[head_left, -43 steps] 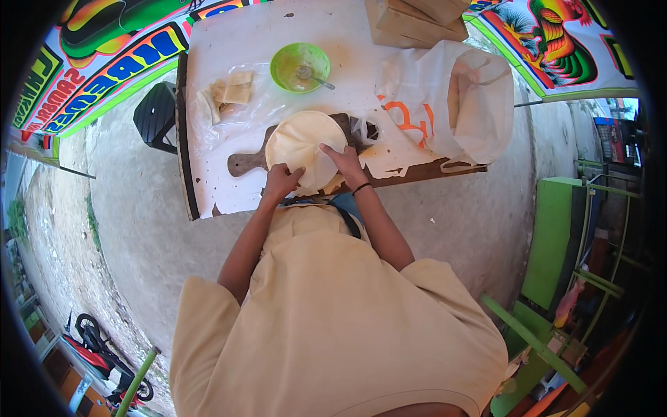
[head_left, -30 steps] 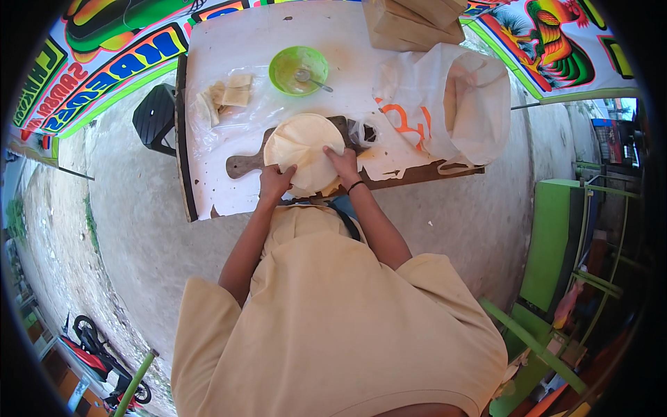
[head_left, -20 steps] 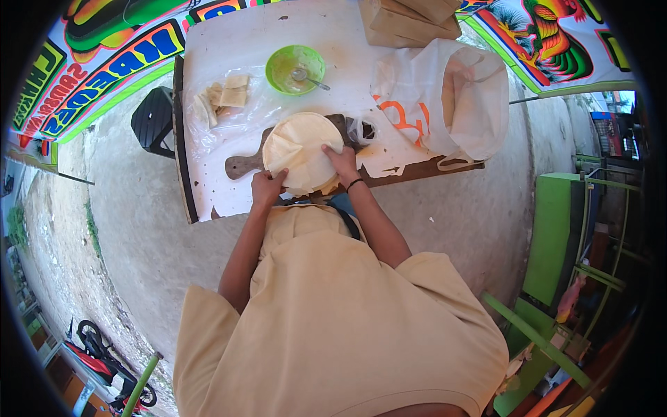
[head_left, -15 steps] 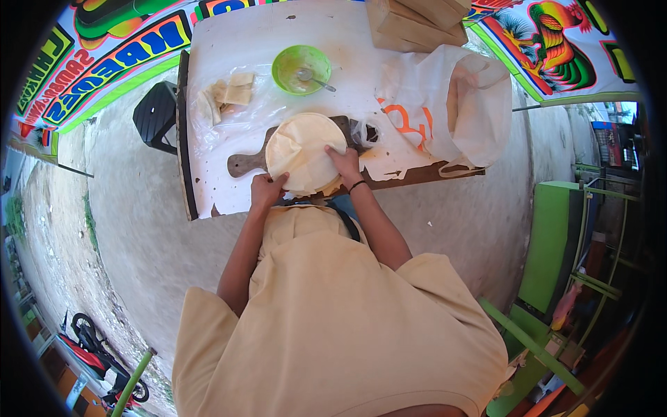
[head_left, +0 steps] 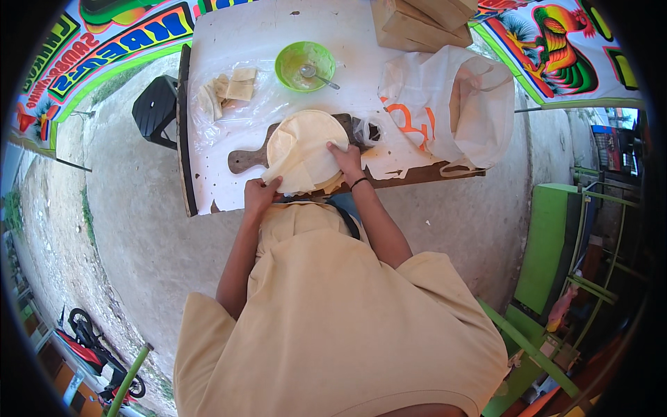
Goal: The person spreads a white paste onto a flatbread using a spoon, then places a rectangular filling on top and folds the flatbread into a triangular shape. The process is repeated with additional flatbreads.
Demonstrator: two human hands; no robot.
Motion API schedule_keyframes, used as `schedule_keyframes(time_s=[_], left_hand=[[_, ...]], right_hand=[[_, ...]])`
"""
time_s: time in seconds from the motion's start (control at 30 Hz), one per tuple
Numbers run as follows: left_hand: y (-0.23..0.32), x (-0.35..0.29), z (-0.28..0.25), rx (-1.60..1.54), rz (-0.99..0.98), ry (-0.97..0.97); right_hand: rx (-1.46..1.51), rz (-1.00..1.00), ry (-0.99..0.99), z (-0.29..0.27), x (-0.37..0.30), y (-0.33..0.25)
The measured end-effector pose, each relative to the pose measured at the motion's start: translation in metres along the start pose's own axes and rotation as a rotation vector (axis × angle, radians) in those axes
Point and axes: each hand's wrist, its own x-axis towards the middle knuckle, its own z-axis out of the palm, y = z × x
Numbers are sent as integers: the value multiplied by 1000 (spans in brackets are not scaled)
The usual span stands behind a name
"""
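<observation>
A stack of thin, round, pale spring roll wrappers (head_left: 306, 142) lies on a dark wooden cutting board (head_left: 244, 161) at the table's near edge. My left hand (head_left: 262, 194) is closed in a pinch on the top wrapper's lower left edge, drawing it out past the stack. At the right side, my right hand (head_left: 347, 162) grips the wrappers' edge with its thumb on top; its other fingers are partly hidden. Beyond the board stands a green bowl (head_left: 290, 61) with some pale paste and a spoon (head_left: 321, 78) in it.
Folded wrapper pieces (head_left: 240, 85) lie on clear plastic sheeting at the left. A white bag (head_left: 479, 111) with orange print stands at the right, brown boxes (head_left: 417, 28) behind it. A black stool (head_left: 156, 111) is left of the white table (head_left: 236, 35).
My left hand has moved slightly left and down, pulling the top wrapper's edge outward and flattening its fold. My right hand stays nearly in place.
</observation>
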Motion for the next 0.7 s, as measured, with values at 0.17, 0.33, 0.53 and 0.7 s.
schedule_keyframes(time_s=[0.17,0.33,0.53,0.7], left_hand=[[-8,0,-5,-62,-17,6],[-7,-2,-6,-63,-20,-1],[11,-5,1,-87,14,28],[1,-1,5,-47,20,14]], right_hand=[[12,-2,-10,2,-9,-11],[-27,-27,4,2,2,1],[16,-20,-31,3,-40,-5],[-112,-11,71,-4,-49,14]])
